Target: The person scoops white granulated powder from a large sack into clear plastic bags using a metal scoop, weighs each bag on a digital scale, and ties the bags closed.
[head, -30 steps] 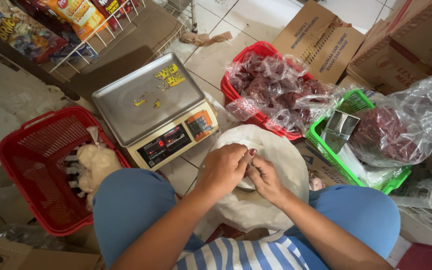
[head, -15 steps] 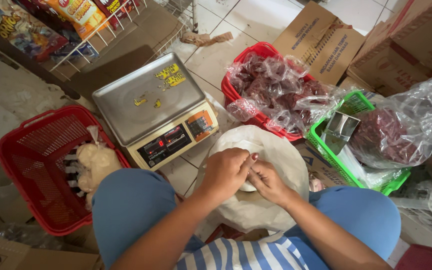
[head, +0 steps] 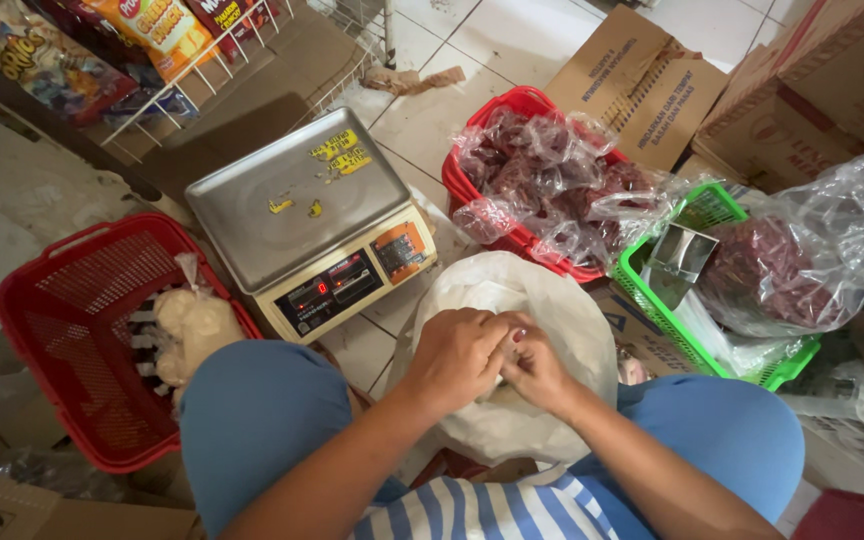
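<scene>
Our left hand (head: 457, 358) and right hand (head: 535, 368) meet over the mouth of a big white sack (head: 512, 330) that sits on the floor between our knees, both curled shut with the fingertips pressed together. We seem to pinch something small and white between them, though the fingers hide it and we cannot tell what it is. Just beyond the sack, to the left, a scale (head: 307, 225) stands on the tiles, its steel pan bare save for a few yellow stickers. Left of our knee lies a red basket (head: 77, 330) holding small tied bags (head: 187, 325) of pale stuff. Beyond the sack, to the right, a second red basket (head: 472, 180) is heaped with clear packets (head: 542, 180) of dark red goods. Touching it is a green basket (head: 652, 300) with a metal scoop (head: 677, 262) and a large clear bag (head: 792, 265) of the same dark goods. Cardboard boxes (head: 642, 85) stand behind, and a wire rack (head: 222, 50) of snack packs sits at the top left.
</scene>
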